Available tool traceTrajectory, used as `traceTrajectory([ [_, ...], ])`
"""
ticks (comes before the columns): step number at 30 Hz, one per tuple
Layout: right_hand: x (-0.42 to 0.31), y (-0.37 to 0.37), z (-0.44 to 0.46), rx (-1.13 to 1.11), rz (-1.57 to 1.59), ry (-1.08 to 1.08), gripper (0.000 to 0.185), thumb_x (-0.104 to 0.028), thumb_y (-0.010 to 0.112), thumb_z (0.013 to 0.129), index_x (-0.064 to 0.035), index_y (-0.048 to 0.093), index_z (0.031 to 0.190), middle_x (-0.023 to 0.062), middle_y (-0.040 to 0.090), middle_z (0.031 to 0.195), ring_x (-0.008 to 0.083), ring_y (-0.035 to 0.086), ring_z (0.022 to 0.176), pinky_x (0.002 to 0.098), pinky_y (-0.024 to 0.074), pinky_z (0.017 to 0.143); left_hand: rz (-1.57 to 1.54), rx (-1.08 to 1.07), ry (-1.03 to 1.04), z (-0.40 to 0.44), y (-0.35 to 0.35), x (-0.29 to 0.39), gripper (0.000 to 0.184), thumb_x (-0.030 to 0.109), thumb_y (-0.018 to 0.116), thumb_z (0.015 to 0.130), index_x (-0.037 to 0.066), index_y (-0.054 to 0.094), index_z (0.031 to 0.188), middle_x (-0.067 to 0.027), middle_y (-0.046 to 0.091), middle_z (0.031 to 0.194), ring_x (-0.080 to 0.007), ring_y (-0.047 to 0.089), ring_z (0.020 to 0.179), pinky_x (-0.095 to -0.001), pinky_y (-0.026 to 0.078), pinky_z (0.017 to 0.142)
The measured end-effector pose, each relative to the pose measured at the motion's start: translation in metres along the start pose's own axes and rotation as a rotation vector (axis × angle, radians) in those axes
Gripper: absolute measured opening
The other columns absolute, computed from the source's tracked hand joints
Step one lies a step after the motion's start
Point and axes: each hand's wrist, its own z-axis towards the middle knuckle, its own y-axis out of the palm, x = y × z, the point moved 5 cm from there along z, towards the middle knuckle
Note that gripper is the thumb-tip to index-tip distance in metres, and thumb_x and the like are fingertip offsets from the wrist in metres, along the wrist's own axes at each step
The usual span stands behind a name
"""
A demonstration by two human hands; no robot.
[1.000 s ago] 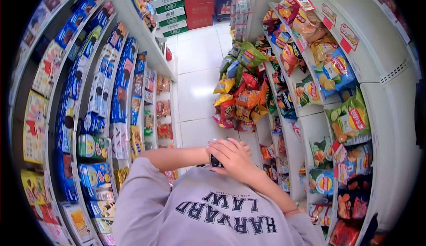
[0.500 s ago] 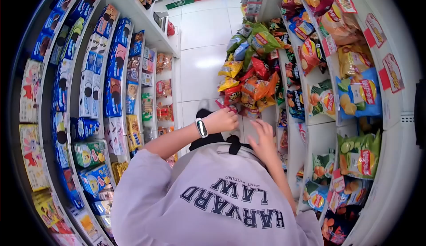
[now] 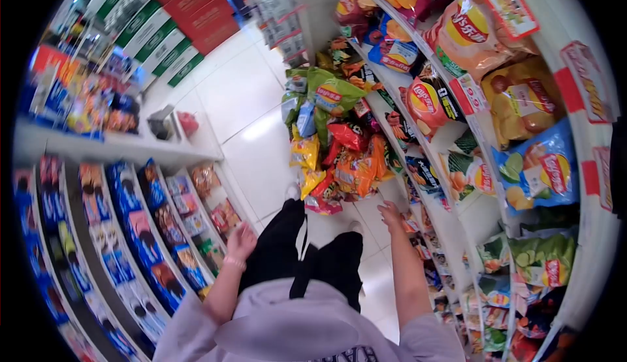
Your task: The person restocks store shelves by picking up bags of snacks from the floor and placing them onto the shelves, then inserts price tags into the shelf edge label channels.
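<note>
My left hand (image 3: 241,243) hangs in front of the left shelves, its fingers loosely curled; whether anything is in them is hard to make out. On the other side, my right hand (image 3: 391,215) is held out beside the right shelves, fingers apart and holding nothing. Between and beyond the hands lies a heap of chip bags on the floor, with a green bag (image 3: 333,94) at its far end, an orange bag (image 3: 356,174) nearer and a yellow bag (image 3: 304,151) at its left side. Neither hand touches the heap.
Shelves with blue cookie packs (image 3: 140,228) stand at the left. Right shelves hold chip bags, including a blue bag (image 3: 539,169) and a yellow-brown bag (image 3: 522,100). Red cartons (image 3: 199,12) and green-white cartons (image 3: 153,38) are stacked at the back. My feet stand near the heap.
My hands were together, then came apart and now hang on either side of my body. The view has turned, and my legs and shoes now show.
</note>
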Motion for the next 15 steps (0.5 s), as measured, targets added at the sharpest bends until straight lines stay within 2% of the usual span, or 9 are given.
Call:
traceTrajectory([
  [2,0.020,0.006,0.053,0.155,-0.113,-0.019,0.066,-0.031,0.071,0.077,-0.0063,0.042,0.130,0.0143,0.056,0.114,0.0251,0.057,0.097,0.0391,0.0483,0.079,0.002,0.379,0.063,-0.026,-0.002,0.011,0.017,0.015,0.053,0.089,0.009,0.061,0.101,-0.0002,0.065,0.089,-0.0148,0.061,0.081,-0.0269,0.048,0.067],
  [3,0.037,0.008,0.090,0.327,-0.200,-0.096,0.084,-0.035,0.074,0.073,0.0001,0.032,0.136,0.0201,0.054,0.118,0.0281,0.056,0.099,0.0359,0.0483,0.083,0.012,0.468,0.058,-0.035,-0.005,0.015,0.017,0.015,0.052,0.089,0.010,0.061,0.103,0.0010,0.065,0.086,-0.0138,0.062,0.077,-0.0285,0.049,0.068],
  [4,0.017,0.011,0.089,0.275,-0.112,-0.069,0.102,-0.038,0.077,0.071,0.0054,0.016,0.141,0.0251,0.050,0.122,0.0292,0.055,0.105,0.0329,0.0468,0.087,0.004,0.426,0.021,-0.039,-0.018,0.019,0.019,0.015,0.053,0.089,0.010,0.061,0.105,0.0018,0.066,0.086,-0.0126,0.062,0.075,-0.0310,0.050,0.070],
  [5,0.005,0.016,0.097,0.318,-0.063,-0.135,0.112,-0.040,0.078,0.070,0.0055,0.006,0.143,0.0261,0.049,0.125,0.0295,0.054,0.110,0.0348,0.0448,0.092,0.106,0.446,0.029,-0.047,-0.031,0.023,0.021,0.015,0.053,0.089,0.010,0.060,0.108,0.0010,0.066,0.088,-0.0126,0.063,0.077,-0.0315,0.050,0.071],
  [7,-0.010,0.023,0.118,0.450,-0.027,-0.337,0.115,-0.042,0.080,0.065,0.0077,0.009,0.141,0.0289,0.055,0.116,0.0341,0.057,0.109,0.0364,0.0461,0.089,0.097,0.480,0.017,-0.049,-0.032,0.029,0.020,0.016,0.053,0.089,0.010,0.060,0.107,0.0008,0.067,0.090,-0.0126,0.063,0.078,-0.0317,0.050,0.073],
  [9,-0.016,0.032,0.140,0.319,-0.212,-0.213,0.092,-0.049,0.075,0.068,0.0039,0.035,0.132,0.0215,0.062,0.109,0.0326,0.061,0.102,0.0389,0.0481,0.085,0.118,0.531,0.027,-0.048,-0.045,0.036,0.019,0.018,0.053,0.090,0.011,0.060,0.106,0.0011,0.067,0.090,-0.0124,0.064,0.079,-0.0313,0.050,0.074],
  [10,-0.021,0.040,0.148,0.282,-0.277,-0.224,0.081,-0.053,0.072,0.069,0.0004,0.047,0.125,0.0189,0.065,0.104,0.0334,0.063,0.097,0.0402,0.0491,0.083,0.139,0.554,0.044,-0.050,-0.050,0.037,0.019,0.019,0.053,0.090,0.011,0.060,0.105,0.0012,0.067,0.090,-0.0122,0.064,0.079,-0.0311,0.050,0.074],
  [13,-0.046,0.051,0.142,0.343,-0.485,-0.189,0.059,-0.058,0.065,0.074,-0.0066,0.063,0.103,0.0167,0.068,0.093,0.0361,0.063,0.090,0.0432,0.0504,0.077,0.227,0.531,0.047,-0.049,-0.047,0.032,0.018,0.022,0.053,0.091,0.011,0.060,0.104,0.0016,0.067,0.089,-0.0118,0.064,0.080,-0.0301,0.051,0.073],
  [15,-0.061,0.056,0.138,0.358,-0.564,-0.175,0.050,-0.054,0.061,0.079,-0.0079,0.066,0.096,0.0177,0.067,0.090,0.0370,0.063,0.088,0.0446,0.0503,0.074,0.306,0.522,0.034,-0.047,-0.038,0.028,0.021,0.024,0.051,0.093,0.011,0.060,0.106,0.0005,0.067,0.089,-0.0114,0.064,0.080,-0.0285,0.051,0.070],
])
